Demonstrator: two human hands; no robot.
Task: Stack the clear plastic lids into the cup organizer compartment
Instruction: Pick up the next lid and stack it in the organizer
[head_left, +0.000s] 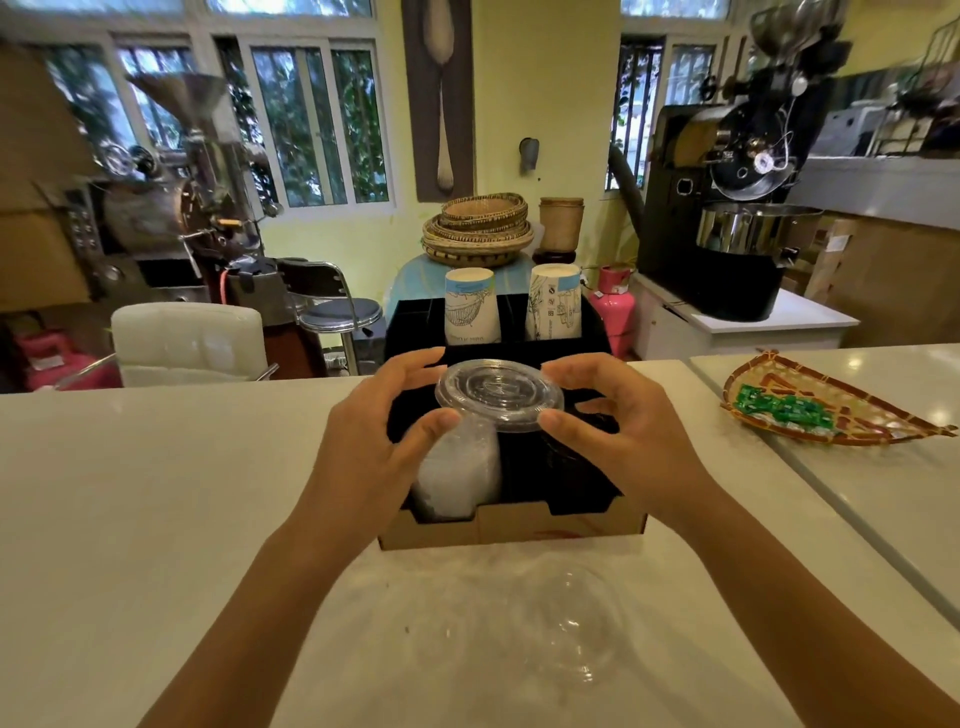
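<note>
While its top faces up, the lid (500, 396) is pinched flat by both hands (363, 441) (618, 436) over the organizer (511, 525).

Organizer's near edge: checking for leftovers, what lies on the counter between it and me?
Head view: loose clear lids lie on the counter before the organizer; how many is unclear.

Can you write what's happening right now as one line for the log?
step: placing lid | left hand + right hand: hold clear lid | over: organizer | lid stack: front-left compartment
</note>
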